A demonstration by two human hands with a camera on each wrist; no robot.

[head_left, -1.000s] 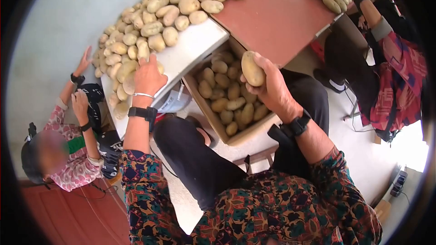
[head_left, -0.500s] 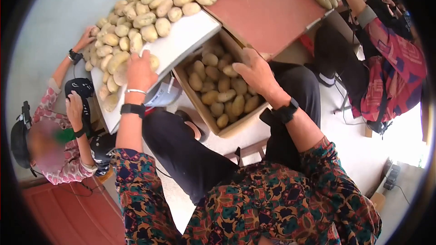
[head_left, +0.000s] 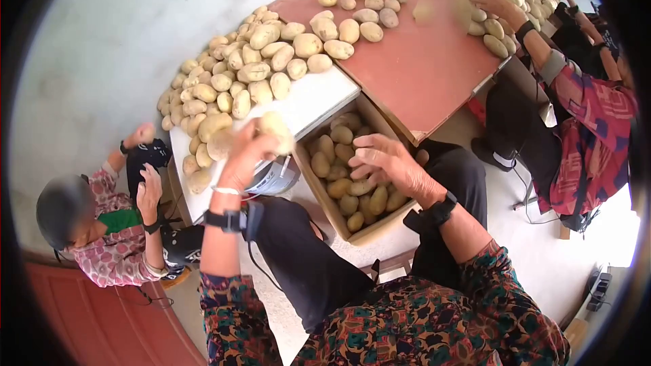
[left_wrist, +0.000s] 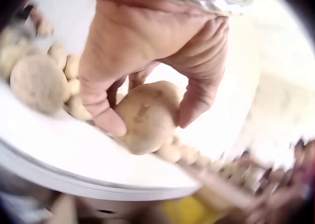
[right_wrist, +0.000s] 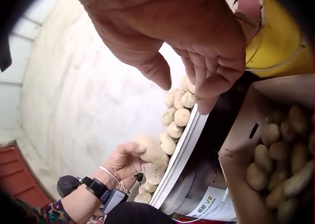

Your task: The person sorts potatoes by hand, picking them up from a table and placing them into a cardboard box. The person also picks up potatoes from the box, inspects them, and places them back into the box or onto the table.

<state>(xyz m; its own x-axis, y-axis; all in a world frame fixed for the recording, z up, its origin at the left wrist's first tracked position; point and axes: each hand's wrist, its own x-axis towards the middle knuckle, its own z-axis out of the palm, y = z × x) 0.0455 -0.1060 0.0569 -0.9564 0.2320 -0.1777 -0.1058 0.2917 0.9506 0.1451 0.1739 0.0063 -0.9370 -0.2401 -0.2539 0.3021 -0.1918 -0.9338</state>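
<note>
My left hand point(head_left: 244, 159) pinches a potato point(head_left: 277, 134) between thumb and fingers, above the front edge of the white table. The left wrist view shows brown marks on this potato point(left_wrist: 147, 118). My right hand point(head_left: 397, 168) is over the cardboard box point(head_left: 369, 234), its fingers spread and slightly bent with nothing between them. Several potatoes point(head_left: 339, 188) lie inside the box. The right wrist view also has the bare right hand point(right_wrist: 162, 32) with thumb and fingers apart. Beside the left hand a potato pile point(head_left: 237, 71) covers much of the white tabletop point(head_left: 308, 102).
A red-brown tabletop point(head_left: 434, 81) adjoins the white one, with more potatoes point(head_left: 369, 17) along its back. A labelled bucket point(head_left: 277, 177) stands under the white table's edge. One person point(head_left: 112, 244) sits at left, another point(head_left: 590, 129) at right. A yellow container point(right_wrist: 278, 37) is beyond the box.
A second ago my right hand held a potato above the box; half a second ago it was empty there. My left hand has lifted a potato off the pile and moved right, toward my right hand.
</note>
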